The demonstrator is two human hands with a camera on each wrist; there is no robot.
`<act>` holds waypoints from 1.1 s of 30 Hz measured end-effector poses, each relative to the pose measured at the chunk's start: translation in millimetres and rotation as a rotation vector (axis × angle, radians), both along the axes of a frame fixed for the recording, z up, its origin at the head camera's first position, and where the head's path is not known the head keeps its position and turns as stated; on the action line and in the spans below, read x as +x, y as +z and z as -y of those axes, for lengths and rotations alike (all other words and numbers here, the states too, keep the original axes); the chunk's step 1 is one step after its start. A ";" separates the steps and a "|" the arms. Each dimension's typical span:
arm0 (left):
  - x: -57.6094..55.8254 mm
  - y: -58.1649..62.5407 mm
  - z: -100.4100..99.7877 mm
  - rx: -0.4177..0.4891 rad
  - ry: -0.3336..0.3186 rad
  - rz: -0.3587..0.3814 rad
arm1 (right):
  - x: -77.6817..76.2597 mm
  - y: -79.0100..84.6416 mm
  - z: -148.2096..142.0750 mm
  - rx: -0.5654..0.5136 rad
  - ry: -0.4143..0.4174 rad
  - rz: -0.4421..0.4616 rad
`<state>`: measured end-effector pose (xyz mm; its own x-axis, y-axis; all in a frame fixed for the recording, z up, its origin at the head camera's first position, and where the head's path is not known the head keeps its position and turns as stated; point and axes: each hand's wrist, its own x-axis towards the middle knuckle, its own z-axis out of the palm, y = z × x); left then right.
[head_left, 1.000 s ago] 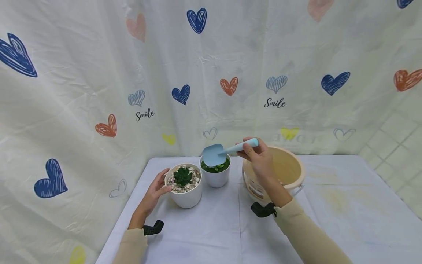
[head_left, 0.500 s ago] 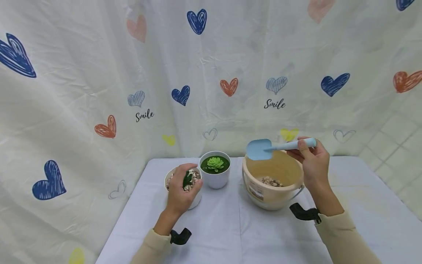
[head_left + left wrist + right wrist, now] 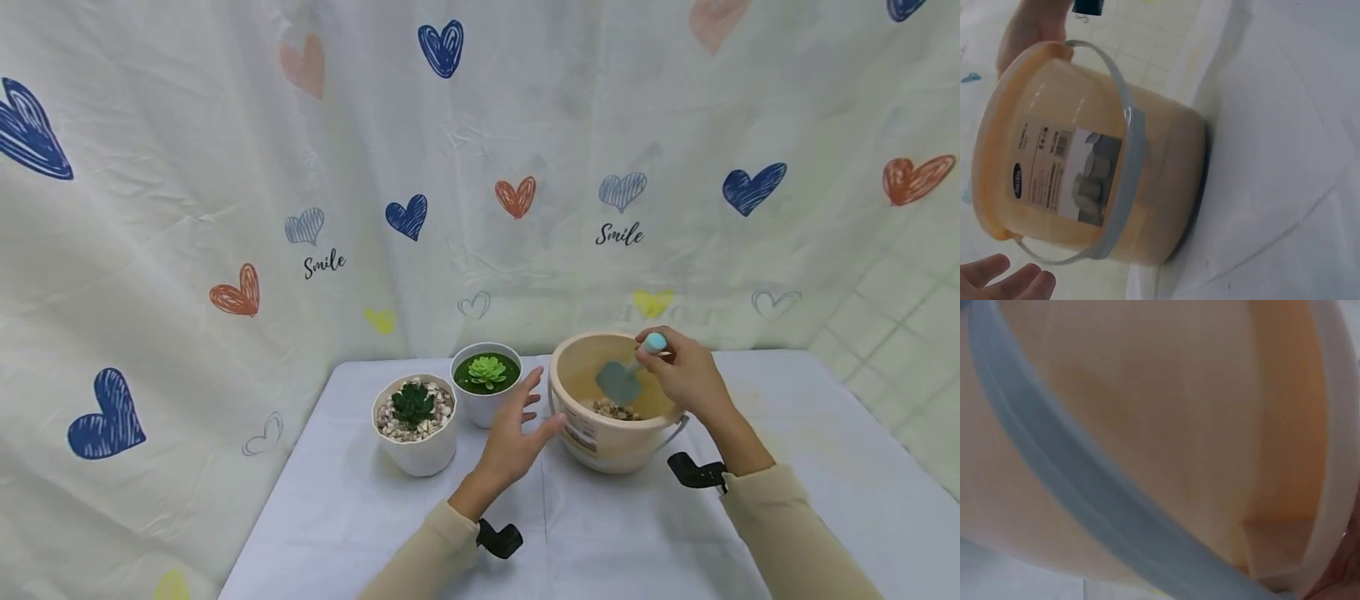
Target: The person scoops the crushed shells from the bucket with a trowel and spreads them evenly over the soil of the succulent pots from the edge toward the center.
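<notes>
My right hand grips the handle of a light blue toy shovel, its blade dipped inside a peach plastic bucket. Small pebbles lie at the bucket's bottom, just under the blade. Left of the bucket, my left hand is spread with nothing in it, fingertips close to the rim. The left wrist view shows the bucket's label and grey handle, with left fingers at the lower corner. Bucket wall and handle fill the right wrist view; the shovel is hidden there.
A white pot with a dark green succulent among pebbles stands at the left. Behind it is a smaller white pot with a light green succulent. A heart-print curtain hangs behind the white-covered table.
My left hand has left the pebble-filled pot and moved right to the bucket. The right hand has carried the shovel from over the small pot to the bucket and lowered its blade inside.
</notes>
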<state>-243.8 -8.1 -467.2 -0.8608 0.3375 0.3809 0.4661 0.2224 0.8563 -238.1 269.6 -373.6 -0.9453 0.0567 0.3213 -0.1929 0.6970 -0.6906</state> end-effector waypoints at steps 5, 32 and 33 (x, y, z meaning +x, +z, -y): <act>-11.3 -4.2 -22.5 0.069 -0.025 0.065 | -9.7 -6.0 4.2 0.111 0.058 0.012; -12.7 -4.7 -39.7 0.206 -0.047 0.189 | -9.5 -15.1 13.8 0.263 0.058 -0.042; -12.1 -4.1 -39.6 0.206 -0.047 0.190 | -9.4 -15.6 13.6 0.262 0.054 -0.046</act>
<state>-255.9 31.6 -471.4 -0.9087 0.3106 0.2788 0.2983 0.0163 0.9543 -247.5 256.0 -389.2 -0.9287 -0.0840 0.3612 -0.2616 0.8387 -0.4776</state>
